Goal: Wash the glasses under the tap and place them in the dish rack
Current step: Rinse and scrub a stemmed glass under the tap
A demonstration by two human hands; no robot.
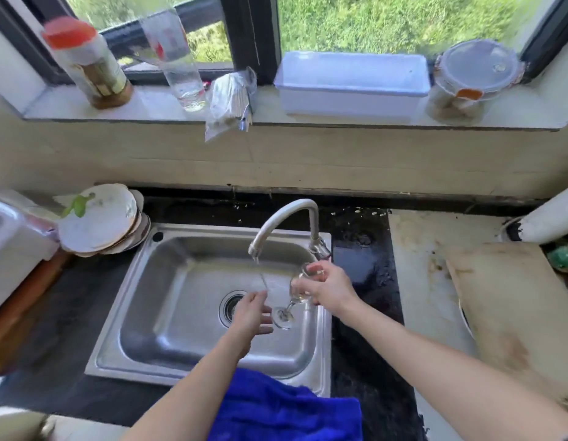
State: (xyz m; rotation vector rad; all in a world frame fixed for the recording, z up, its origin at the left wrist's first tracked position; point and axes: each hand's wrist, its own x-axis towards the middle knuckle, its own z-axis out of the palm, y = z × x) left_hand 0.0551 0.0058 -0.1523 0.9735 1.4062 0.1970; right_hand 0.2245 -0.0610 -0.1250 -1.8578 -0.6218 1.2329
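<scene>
A clear stemmed wine glass (292,302) is tilted over the steel sink (168,297), its foot toward me and its bowl in my right hand (328,286), whose fingers curl round the bowl. My left hand (252,313) hovers open just left of the glass foot, fingers straight, under a thin stream of water falling from the curved tap (285,222). The drain (231,307) lies partly behind my left hand.
A stack of dirty plates (101,219) sits left of the sink beside a white container (12,237). A blue towel (285,409) drapes over the sink's near edge. The windowsill holds a jar (88,62), a tall glass (180,65), a white box (352,84) and a lidded tub (470,81).
</scene>
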